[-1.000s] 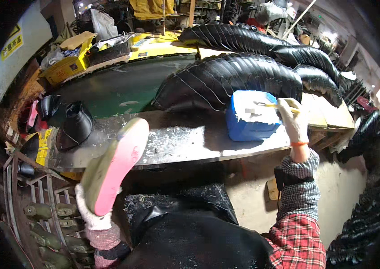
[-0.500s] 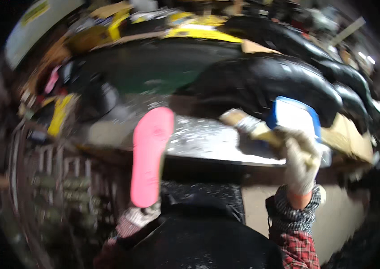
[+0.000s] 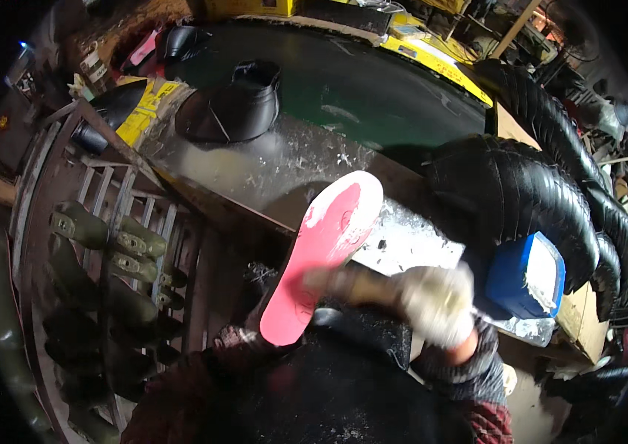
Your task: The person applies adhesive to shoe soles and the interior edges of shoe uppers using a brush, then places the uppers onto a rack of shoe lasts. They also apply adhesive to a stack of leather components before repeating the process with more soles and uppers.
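Note:
A pink shoe insole (image 3: 327,235) is tilted up in front of me, its far end and edge coated in wet-looking white. My left hand (image 3: 244,337) grips it at the near end, mostly hidden behind it. In a whitish work glove, my right hand (image 3: 436,307) is closed around a flat paintbrush (image 3: 362,286), blurred by motion. The brush tip lies against the middle of the pink face. Right of that hand stands a blue tub (image 3: 505,280) with white stuff on its inside.
A white-smeared bench (image 3: 299,159) spans the front, with a black boot upper (image 3: 229,111) on it. Stacked black boot parts (image 3: 510,196) fill the right side. On the left, a metal rack (image 3: 110,244) holds several olive boots. Yellow-printed cardboard (image 3: 443,66) lies at the back.
My right hand has moved left with the brush, from beside the blue tub to the insole. White coating now shows on the insole's far end. The whole view has swung round.

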The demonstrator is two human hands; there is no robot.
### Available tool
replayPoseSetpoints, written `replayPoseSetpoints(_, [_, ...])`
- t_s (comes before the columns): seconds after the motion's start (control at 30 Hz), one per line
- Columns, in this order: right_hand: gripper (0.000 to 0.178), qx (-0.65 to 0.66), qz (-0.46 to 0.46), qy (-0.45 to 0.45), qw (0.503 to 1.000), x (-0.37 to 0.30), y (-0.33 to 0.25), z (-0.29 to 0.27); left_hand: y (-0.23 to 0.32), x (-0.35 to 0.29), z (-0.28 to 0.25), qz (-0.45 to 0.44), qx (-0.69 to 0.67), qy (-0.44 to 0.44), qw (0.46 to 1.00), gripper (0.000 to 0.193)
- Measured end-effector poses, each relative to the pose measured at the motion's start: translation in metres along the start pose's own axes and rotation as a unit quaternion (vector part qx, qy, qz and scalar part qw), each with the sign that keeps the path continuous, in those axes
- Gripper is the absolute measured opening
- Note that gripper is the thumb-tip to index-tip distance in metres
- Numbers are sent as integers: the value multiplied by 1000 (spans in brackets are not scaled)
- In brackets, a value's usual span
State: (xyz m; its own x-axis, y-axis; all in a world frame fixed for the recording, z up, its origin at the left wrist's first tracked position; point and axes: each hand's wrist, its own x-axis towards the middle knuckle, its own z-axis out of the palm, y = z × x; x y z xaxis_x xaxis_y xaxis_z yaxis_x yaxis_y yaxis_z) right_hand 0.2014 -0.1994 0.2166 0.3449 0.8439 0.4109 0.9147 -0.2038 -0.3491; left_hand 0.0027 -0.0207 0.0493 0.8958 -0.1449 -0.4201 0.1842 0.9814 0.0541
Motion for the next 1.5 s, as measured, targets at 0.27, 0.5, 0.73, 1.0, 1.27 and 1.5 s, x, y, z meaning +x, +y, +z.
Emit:
replayPoseSetpoints(0.27, [20,227,-152,-63,960,38,-24,-12,-2,-10,-11,10,21,0,1000,52])
replayPoseSetpoints(0.5, [28,447,68,-257,854,-6,-57,-30,6,-4,-62,-119,-104,-198,967,66])
replayPoseSetpoints(0.73, [27,564,306,-94,762,-70,-24,-29,-6,1,-23,-5,-11,-48,999,64])
replayPoseSetpoints(1.0, [21,307,232,123,915,-20,49,5,1,-5,-3,40,-47,-10,998,62])
replayPoseSetpoints(1.27, [29,203,58,7,977,-43,-2,-36,25,-37,49,93,-103,-126,982,47])
replayPoseSetpoints(1.5, [19,147,145,140,968,-90,16,-52,99,108,156,223,165,50,959,34])
